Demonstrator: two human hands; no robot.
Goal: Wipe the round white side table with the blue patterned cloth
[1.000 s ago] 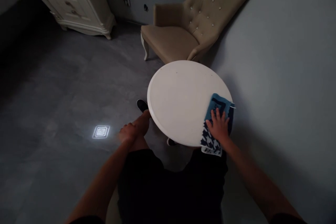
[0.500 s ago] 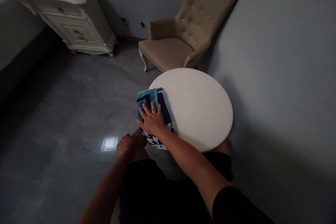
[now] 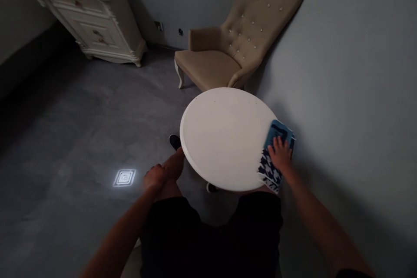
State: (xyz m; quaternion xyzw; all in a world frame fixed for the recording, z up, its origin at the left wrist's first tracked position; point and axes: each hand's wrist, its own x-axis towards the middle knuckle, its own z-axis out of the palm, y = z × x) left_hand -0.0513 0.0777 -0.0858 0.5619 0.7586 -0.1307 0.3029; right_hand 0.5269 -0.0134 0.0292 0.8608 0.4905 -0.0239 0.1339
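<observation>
Round white table (image 3: 221, 139); along right edge, blue-and-white patterned fabric cloth (image 3: 267, 166) under splayed, ungripping right hand (image 3: 280, 154); left hand (image 3: 154, 177) on bare knee (image 3: 173, 167), closure not discernible.

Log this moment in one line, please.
right hand: spread on patterned cloth; cloth: at right edge of white table; left hand: on left leg

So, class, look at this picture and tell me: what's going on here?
A person's right grip is pressed, fingers spread, on a folded blue, navy and white cloth at the right edge of a white table; part of the cloth overhangs the rim. The left grip rests on the person's left leg, away from the cloth. A tan armchair stands just beyond the table.
</observation>
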